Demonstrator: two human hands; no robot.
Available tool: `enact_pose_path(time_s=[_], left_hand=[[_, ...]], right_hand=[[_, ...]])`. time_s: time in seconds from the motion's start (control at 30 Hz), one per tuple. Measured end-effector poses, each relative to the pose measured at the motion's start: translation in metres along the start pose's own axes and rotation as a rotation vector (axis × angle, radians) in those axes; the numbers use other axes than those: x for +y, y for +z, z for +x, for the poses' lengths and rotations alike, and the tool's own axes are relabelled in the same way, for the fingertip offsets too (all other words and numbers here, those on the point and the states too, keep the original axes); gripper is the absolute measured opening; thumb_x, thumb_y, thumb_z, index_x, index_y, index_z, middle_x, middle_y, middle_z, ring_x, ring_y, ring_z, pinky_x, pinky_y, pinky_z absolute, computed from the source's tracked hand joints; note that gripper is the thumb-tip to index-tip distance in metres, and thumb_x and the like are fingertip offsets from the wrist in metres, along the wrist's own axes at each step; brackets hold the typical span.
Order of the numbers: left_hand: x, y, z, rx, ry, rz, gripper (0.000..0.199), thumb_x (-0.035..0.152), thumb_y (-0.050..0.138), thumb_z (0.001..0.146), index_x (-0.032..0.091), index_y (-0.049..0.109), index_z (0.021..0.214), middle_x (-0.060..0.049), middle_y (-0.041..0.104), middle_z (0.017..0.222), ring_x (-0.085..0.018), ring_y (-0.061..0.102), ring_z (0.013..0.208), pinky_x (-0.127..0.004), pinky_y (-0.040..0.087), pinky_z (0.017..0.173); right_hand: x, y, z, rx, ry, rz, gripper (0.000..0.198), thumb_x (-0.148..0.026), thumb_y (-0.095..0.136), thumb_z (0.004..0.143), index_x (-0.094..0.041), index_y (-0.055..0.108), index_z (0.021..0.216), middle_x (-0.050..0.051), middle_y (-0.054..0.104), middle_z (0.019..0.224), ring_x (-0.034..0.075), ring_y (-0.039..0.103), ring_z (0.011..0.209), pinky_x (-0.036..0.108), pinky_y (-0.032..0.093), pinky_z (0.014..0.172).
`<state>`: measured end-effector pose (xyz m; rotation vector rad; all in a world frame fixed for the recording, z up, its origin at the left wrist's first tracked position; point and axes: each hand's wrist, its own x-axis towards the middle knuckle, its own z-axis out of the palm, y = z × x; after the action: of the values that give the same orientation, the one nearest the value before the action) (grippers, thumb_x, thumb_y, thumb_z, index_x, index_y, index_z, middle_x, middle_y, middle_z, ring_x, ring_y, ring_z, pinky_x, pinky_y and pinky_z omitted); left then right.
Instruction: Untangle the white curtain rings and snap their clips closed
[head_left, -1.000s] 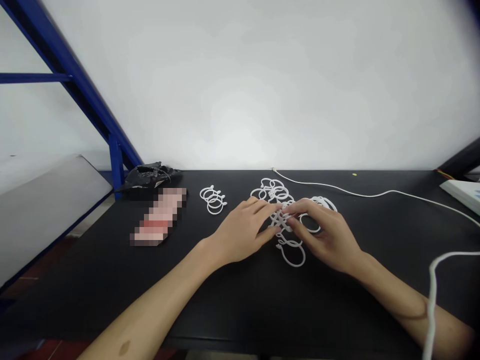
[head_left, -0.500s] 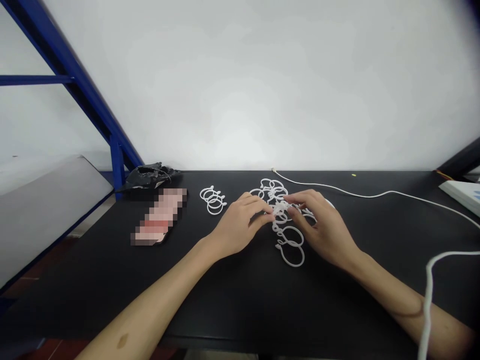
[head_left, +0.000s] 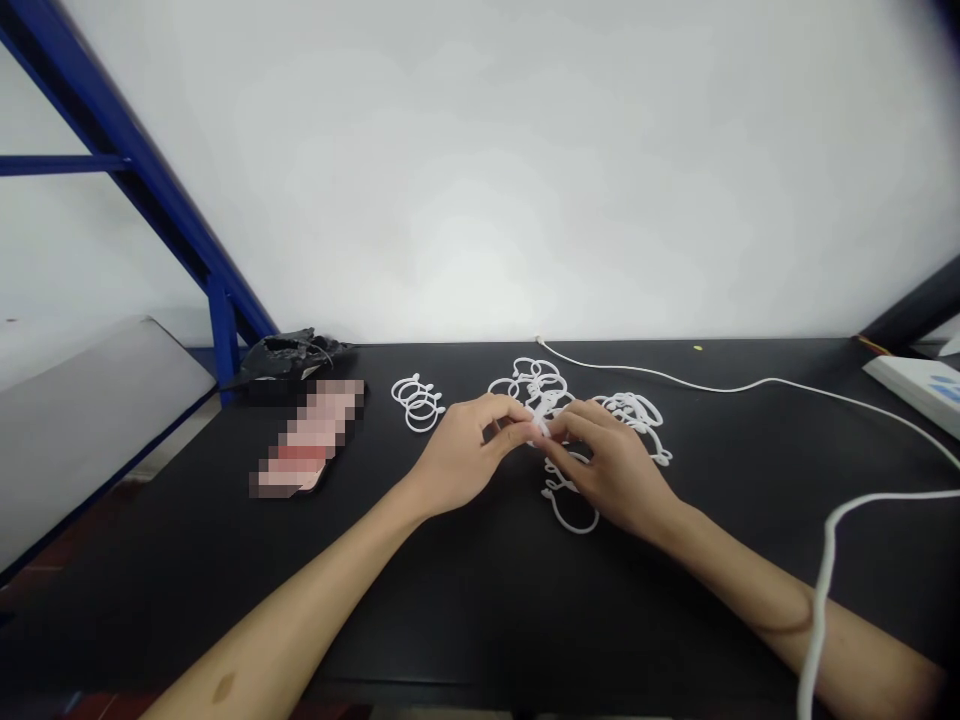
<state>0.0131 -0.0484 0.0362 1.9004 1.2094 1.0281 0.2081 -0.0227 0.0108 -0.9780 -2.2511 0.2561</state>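
My left hand (head_left: 466,455) pinches a small white plastic piece (head_left: 541,418) between thumb and fingertips. From the other side, the closed thumb and fingers of my right hand (head_left: 621,468) grip the same piece; its exact shape is blurred and partly covered. Just behind my fingertips lies a pile of white curtain rings (head_left: 541,378) with small eyelets. More white rings (head_left: 575,515) lie below, partly hidden by my right hand. To the right of that hand is another cluster of white rings (head_left: 636,410). A small overlapping group of white rings (head_left: 420,405) rests left of my left hand.
A phone with a blurred-out screen (head_left: 311,440) and a crumpled black plastic bag (head_left: 289,355) lie at the left on the black table (head_left: 450,620). A white cable (head_left: 720,390) runs across the right side, passing over my right forearm. A white box (head_left: 919,395) sits far right.
My right hand has moved left and its fingers have closed in against my left fingertips at the white piece. The ring cluster on the right is now uncovered. The view has shifted slightly.
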Motion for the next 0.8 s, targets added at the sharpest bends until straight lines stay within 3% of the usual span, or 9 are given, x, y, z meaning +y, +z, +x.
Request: enact_pose_path(time_s=[0.2,0.43,0.8], left_hand=[[0.0,-0.003,0.0,-0.012,-0.061,0.009,0.029,0.041,0.05,0.094,0.02,0.064,0.081,0.003,0.062,0.076,-0.013,0.052,0.069,-0.025,0.039,0.064],[-0.004,-0.006,0.001,0.016,-0.145,0.016,0.03,0.041,0.046,0.094,0.02,0.064,0.081,0.003,0.059,0.073,-0.012,0.048,0.062,-0.024,0.036,0.057],[-0.004,-0.005,0.002,0.062,-0.161,0.04,0.038,0.047,0.042,0.094,0.019,0.065,0.08,0.002,0.054,0.066,-0.012,0.045,0.059,-0.025,0.034,0.056]], right_hand=[[0.004,-0.005,0.003,0.077,0.105,-0.05,0.016,-0.032,0.055,0.093,-0.022,0.061,0.082,0.003,0.064,0.078,0.018,0.059,0.072,0.032,0.046,0.067],[0.008,-0.006,0.004,0.149,0.074,-0.052,0.02,-0.036,0.057,0.093,-0.021,0.063,0.081,0.004,0.066,0.078,0.019,0.06,0.072,0.032,0.047,0.066],[0.011,-0.007,0.005,0.143,0.153,-0.084,0.026,-0.041,0.057,0.091,-0.022,0.061,0.075,0.001,0.064,0.07,0.017,0.058,0.064,0.031,0.044,0.059]])
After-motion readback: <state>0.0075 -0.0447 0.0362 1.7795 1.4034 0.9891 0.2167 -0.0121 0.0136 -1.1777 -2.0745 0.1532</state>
